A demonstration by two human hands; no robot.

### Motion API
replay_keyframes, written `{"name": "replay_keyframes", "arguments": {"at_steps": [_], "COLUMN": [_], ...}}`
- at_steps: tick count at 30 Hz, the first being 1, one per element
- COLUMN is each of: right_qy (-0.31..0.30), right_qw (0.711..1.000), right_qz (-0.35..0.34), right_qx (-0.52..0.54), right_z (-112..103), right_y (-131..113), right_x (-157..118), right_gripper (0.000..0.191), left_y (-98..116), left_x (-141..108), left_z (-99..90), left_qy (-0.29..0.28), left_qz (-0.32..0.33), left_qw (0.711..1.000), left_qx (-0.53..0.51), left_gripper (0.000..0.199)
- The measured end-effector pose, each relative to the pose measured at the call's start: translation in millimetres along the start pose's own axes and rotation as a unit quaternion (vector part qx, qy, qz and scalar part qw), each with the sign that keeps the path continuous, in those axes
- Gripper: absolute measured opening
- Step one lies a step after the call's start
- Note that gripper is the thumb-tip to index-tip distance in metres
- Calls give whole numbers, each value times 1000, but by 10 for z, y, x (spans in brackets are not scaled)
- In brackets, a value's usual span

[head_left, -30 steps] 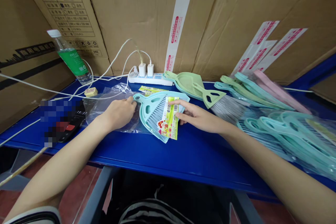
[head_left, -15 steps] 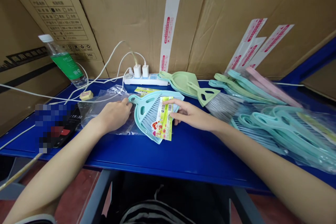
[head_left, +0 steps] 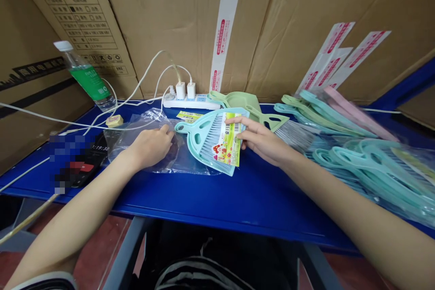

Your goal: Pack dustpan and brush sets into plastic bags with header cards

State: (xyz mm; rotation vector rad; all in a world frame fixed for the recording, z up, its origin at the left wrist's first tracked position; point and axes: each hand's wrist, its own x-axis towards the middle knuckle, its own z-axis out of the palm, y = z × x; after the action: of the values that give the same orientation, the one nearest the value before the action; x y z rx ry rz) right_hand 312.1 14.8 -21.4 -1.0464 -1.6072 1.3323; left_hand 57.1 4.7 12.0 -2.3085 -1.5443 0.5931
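The light-blue dustpan and brush set [head_left: 205,135] is observed above the blue table [head_left: 217,208], its long axis slanting from the looped handle end at upper left to the wide bristle end at lower right, with the printed card [head_left: 228,140] laid over the bristles. The wide end and card are gripped between thumb and fingers of the right hand [head_left: 263,141]. The left hand [head_left: 154,146] is placed on the clear plastic bag [head_left: 136,138], fingers curled; whether the film is pinched cannot be told.

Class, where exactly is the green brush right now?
In the head view, the green brush lies right of centre on the table, just behind the right hand and in front of the green dustpan.
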Motion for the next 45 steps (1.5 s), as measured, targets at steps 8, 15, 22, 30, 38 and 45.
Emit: {"name": "replay_keyframes", "arguments": {"at_steps": [8,15,22,30,38,45], "right_qy": [-10,-30,-44,-62,-89,-152], "right_qw": [1000,999,998,997,990,975], "right_qz": [16,-22,-30,-19,-12,-8], "right_qx": [13,-12,-39,-50,-110,-163], "right_z": [-28,-67,-88,-145,-181,-215], "right_y": [-70,-103,-118,-178,-182,-219], "right_x": [-6,-26,-29,-52,-41,-45], "right_gripper": [31,25,24,23,21,24], "left_y": [14,18,16,14,11,14], "left_x": [-8,-9,-7,-8,-14,-6], "left_z": [-29,-41,-25,-25,-13,-4], "left_qy": [-17,-23,-19,-20,-16,-23], "left_qz": [-3,-6,-7,-6,-1,-6], "left_qw": [1000,1000,1000,999,1000,1000], "left_qx": [4,-4,-17,-25,-22,-20], "left_gripper": [34,32,33,35,34,33]}}
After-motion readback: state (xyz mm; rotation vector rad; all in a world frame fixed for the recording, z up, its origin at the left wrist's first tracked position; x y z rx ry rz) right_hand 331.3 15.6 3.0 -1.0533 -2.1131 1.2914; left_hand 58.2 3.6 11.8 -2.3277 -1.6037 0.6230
